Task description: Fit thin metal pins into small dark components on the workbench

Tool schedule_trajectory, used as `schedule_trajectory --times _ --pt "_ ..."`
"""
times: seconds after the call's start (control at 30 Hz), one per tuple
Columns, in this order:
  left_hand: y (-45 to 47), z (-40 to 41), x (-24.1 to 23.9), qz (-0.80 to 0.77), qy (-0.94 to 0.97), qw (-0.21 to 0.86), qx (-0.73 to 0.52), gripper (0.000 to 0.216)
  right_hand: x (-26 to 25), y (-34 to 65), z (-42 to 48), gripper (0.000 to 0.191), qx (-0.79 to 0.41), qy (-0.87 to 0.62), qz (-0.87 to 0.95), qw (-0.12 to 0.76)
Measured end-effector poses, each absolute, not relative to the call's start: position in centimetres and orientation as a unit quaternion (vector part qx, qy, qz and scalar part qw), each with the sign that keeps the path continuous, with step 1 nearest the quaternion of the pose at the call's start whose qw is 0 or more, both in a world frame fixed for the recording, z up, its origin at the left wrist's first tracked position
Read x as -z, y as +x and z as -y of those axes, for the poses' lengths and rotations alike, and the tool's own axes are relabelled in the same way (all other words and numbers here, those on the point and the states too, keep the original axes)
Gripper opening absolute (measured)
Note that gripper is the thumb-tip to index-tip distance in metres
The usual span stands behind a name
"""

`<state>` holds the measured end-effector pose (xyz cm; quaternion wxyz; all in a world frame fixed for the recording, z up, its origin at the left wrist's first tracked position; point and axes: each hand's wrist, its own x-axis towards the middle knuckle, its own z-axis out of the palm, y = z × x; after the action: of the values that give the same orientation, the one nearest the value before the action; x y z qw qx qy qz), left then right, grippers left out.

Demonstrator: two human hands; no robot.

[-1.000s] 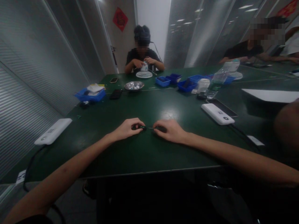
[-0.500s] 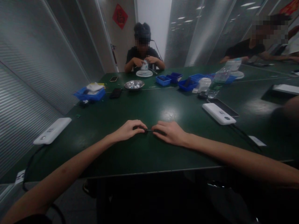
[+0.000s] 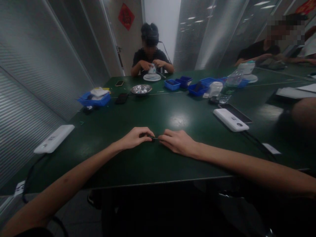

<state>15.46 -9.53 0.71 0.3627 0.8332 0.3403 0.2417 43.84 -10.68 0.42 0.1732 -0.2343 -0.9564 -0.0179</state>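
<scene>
Both my hands rest on the dark green table (image 3: 158, 164), close together near its middle. My left hand (image 3: 135, 138) is closed, pinching a small dark part (image 3: 151, 138) at its fingertips. My right hand (image 3: 177, 141) is closed too, fingers pressed together on a thin dark tool or rod that points toward the left hand. The two sets of fingertips almost touch. What lies under my right fingers is mostly hidden.
A white power bank (image 3: 230, 119) with a phone beside it lies to the right, another white device (image 3: 53, 138) with a cable to the left. Blue bins (image 3: 95, 98), a metal bowl (image 3: 141, 89) and a bottle (image 3: 228, 85) stand farther back. Other people work at the far end and right.
My right hand has slid a little left, closing the gap to my left hand. The visible length of the thin piece between them has shrunk.
</scene>
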Motion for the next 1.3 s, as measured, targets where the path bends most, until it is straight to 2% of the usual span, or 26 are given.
schedule_trajectory --times 0.23,0.57,0.8,1.03,1.3 --pt "15.2 9.0 -0.6 -0.317 0.831 0.407 -0.207 0.024 -0.9 43.3 11.0 0.031 0.031 -0.23 0.959 0.163" --pt "16.7 10.0 -0.5 -0.286 0.874 0.318 -0.233 0.024 -0.7 42.6 10.8 0.031 0.005 -0.215 0.963 0.163" --pt "16.4 9.9 -0.4 -0.326 0.863 0.308 -0.233 0.053 -0.6 43.1 10.1 0.024 -0.067 -0.302 0.928 0.209" --pt "13.4 8.4 -1.0 -0.383 0.852 0.271 -0.232 0.029 -0.7 43.7 9.6 0.021 -0.111 -0.355 0.902 0.219" --pt "3.3 4.1 -0.6 -0.536 0.801 0.137 -0.23 0.034 -0.8 43.8 9.7 0.023 -0.118 -0.352 0.903 0.215"
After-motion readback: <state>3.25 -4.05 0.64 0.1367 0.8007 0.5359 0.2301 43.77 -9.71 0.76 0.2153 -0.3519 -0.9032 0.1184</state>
